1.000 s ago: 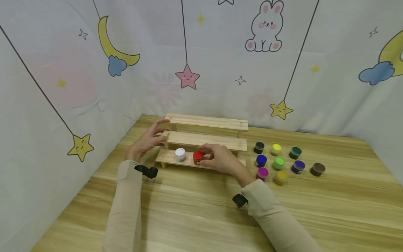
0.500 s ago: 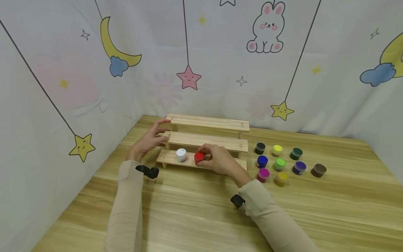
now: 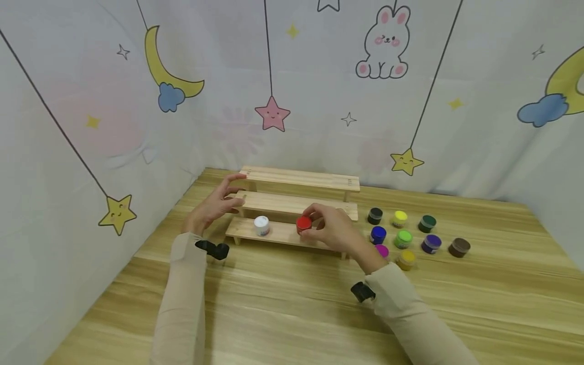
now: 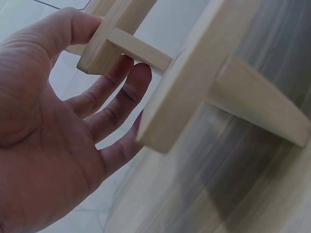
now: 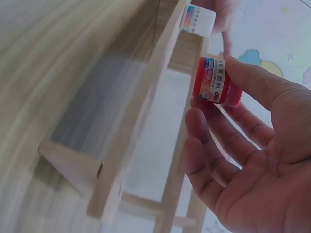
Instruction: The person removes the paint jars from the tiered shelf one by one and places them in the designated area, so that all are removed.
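A three-tier wooden shelf stand [image 3: 296, 202] stands on the table. My right hand [image 3: 336, 229] pinches a red paint jar [image 3: 303, 225] between thumb and fingers, close over the lowest step. In the right wrist view the red jar [image 5: 214, 81] is label side toward the camera, with a gap between it and the step. A white paint jar [image 3: 261, 225] sits on the lowest step, left of it. My left hand [image 3: 216, 204] holds the stand's left end; in the left wrist view its thumb lies on a plank end and its other fingers [image 4: 114, 107] curl behind.
Several paint jars stand in loose rows right of the stand, among them black [image 3: 375, 216], yellow [image 3: 399, 218], blue [image 3: 377, 234], light green [image 3: 403, 239] and brown [image 3: 459, 247]. The magenta jar [image 3: 381, 251] is partly hidden by my right wrist. A printed curtain [image 3: 319, 137] hangs behind the table.
My right hand has moved to the right along the lowest step with the red paint jar, widening its distance from the white one. The left hand has stayed at the stand's left end.
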Available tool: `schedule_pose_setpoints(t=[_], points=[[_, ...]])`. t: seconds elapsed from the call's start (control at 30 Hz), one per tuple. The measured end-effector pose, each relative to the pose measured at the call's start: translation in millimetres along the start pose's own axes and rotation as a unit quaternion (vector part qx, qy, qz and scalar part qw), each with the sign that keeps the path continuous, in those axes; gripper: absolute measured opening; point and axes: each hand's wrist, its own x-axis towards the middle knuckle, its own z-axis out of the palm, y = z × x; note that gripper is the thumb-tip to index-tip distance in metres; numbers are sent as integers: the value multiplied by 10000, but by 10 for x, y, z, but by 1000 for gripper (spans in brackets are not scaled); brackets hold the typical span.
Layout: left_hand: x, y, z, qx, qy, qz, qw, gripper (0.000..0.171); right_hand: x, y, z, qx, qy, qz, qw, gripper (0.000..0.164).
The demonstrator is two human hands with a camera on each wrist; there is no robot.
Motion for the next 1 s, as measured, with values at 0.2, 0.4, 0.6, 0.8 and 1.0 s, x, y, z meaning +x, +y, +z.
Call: schedule_pose_setpoints(t=[0.2,0.4,0.6,0.8,1.0], points=[[7,1,21,1,-27,40,10000,65,-164,47,-223,41,130,143,9998,38],[4,-2,23,15,-50,50,10000,65,-329,151,-425,-106,393,285,9988,41],[-2,-2,14,40,0,24,10000,67,-464,301,-595,-319,532,488,9969,44],[7,-12,6,43,-77,48,10000,66,-651,456,-746,-655,637,640,9938,47],[11,-21,-5,44,-69,60,9999,66,-870,602,-887,-800,749,788,9908,48]])
